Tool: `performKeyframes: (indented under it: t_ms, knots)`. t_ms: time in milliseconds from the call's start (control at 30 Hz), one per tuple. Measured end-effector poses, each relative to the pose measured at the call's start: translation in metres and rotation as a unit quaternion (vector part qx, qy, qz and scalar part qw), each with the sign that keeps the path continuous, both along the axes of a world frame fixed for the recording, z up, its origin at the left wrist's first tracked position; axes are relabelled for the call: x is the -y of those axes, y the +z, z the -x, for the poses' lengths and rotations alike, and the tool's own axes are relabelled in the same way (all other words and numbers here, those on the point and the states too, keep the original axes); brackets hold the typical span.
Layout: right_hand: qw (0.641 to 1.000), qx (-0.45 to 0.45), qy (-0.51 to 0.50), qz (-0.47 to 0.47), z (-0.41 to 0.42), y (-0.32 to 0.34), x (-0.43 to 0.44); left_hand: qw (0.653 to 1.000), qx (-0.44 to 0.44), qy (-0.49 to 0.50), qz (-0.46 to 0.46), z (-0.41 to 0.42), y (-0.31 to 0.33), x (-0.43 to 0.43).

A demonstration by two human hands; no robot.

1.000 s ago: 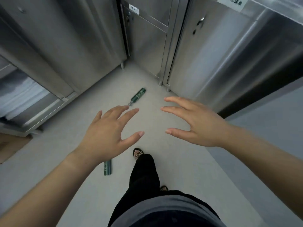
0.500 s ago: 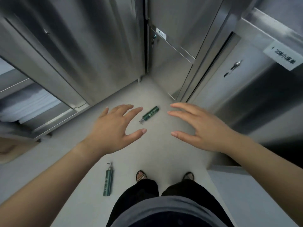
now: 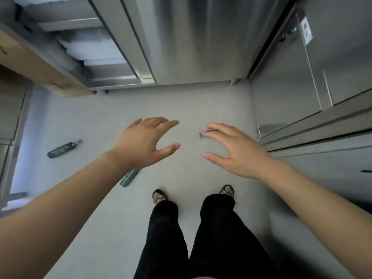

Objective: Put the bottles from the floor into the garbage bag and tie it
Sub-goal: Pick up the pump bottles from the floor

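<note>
Three green pump bottles lie on the grey floor. One green bottle (image 3: pixel 63 148) lies whole at the left. A second bottle (image 3: pixel 128 178) is half hidden under my left wrist. Only the pump tip of the third bottle (image 3: pixel 201 135) shows past the fingers of my right hand (image 3: pixel 231 151). My left hand (image 3: pixel 144 143) and my right hand hover side by side above the floor, both with fingers spread and nothing in them. No garbage bag is in view.
Steel cabinets (image 3: pixel 181 41) close the floor at the back and at the right (image 3: pixel 302 87). A cardboard box (image 3: pixel 30 63) juts in at the upper left. My two feet in sandals (image 3: pixel 160 197) stand at the bottom centre.
The view has swung left, so the cabinets and bottles shifted right in the frame. A further bottle came into view at the left. Both hands stay spread and hold nothing.
</note>
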State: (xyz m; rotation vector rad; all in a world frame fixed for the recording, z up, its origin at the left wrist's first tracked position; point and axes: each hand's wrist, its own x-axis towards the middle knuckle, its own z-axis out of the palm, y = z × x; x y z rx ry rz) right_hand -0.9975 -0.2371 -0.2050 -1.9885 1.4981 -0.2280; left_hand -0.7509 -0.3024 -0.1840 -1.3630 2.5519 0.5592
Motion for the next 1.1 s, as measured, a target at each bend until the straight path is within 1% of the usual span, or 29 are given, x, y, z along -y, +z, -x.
performKeyframes:
  t_ms: [100, 233, 333, 467, 567, 700, 800, 900, 1000, 1100]
  knots:
    - [1.0, 0.009, 0.004, -0.018, 0.007, -0.059, 0.013, 1.0, 0.011, 0.002, -0.012, 0.007, -0.048, 0.011]
    - [0.999, 0.008, -0.007, -0.037, 0.012, -0.165, 0.034, 0.999, 0.018, 0.007, -0.037, 0.014, -0.152, 0.024]
    - [0.999, 0.005, -0.02, -0.044, 0.01, -0.257, 0.051, 0.999, 0.009, 0.008, -0.046, 0.018, -0.247, 0.037]
    - [0.998, 0.004, -0.035, -0.054, 0.01, -0.394, 0.075, 0.998, -0.04, 0.006, -0.042, 0.016, -0.388, 0.05]
    - [0.997, -0.008, -0.045, -0.065, 0.019, -0.499, 0.093, 0.998, -0.039, -0.003, -0.04, 0.01, -0.495, 0.061]
    - [0.998, -0.025, -0.045, -0.02, 0.03, -0.612, 0.133, 0.999, -0.032, -0.013, -0.01, 0.012, -0.624, 0.085]
    - [0.998, -0.051, -0.011, 0.025, 0.027, -0.672, 0.164, 0.999, -0.033, -0.034, 0.01, 0.019, -0.697, 0.101]
    - [0.994, -0.088, 0.035, 0.053, 0.028, -0.711, 0.18, 0.999, -0.033, -0.035, 0.021, 0.023, -0.75, 0.109]
    - [0.991, -0.102, 0.065, 0.052, 0.035, -0.728, 0.179, 1.0, 0.0, -0.006, 0.0, 0.013, -0.78, 0.099]
    - [0.991, -0.115, 0.055, 0.039, 0.043, -0.739, 0.172, 0.998, 0.044, -0.021, -0.028, 0.003, -0.791, 0.082]
